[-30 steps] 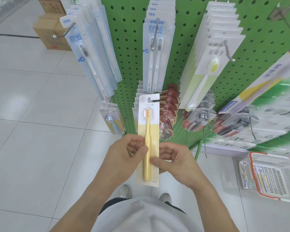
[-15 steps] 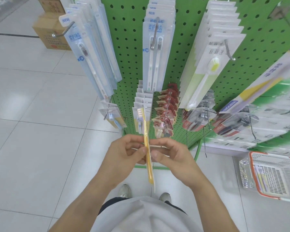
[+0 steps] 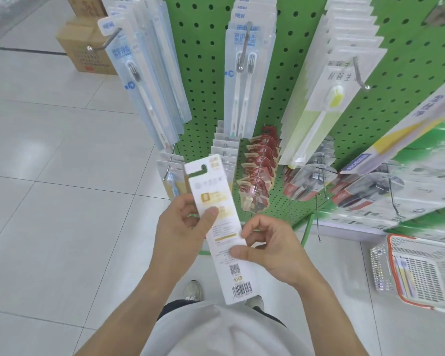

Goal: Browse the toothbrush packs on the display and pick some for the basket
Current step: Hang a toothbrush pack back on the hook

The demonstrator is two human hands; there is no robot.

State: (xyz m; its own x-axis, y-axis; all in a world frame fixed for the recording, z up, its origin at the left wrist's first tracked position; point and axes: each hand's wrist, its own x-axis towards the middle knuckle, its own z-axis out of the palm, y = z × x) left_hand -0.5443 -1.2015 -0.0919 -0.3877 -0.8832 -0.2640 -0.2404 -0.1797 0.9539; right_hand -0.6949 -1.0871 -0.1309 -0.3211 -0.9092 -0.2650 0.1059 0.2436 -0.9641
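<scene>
Head view: toothbrush pack [image 3: 217, 222] back-side up, between both grips. Left hand [image 3: 183, 227] pinching upper edge; right hand [image 3: 270, 249] pinching lower edge. Step: reading label. Next, likely: carry right to basket [image 3: 419, 276], release.

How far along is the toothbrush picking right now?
Done: the basket on the floor already holds at least one pack. In hand: the left hand and right hand hold a yellow toothbrush pack, its printed back with barcode facing up. Left: deciding on it and putting it in the basket or back on the pegboard display.
</scene>
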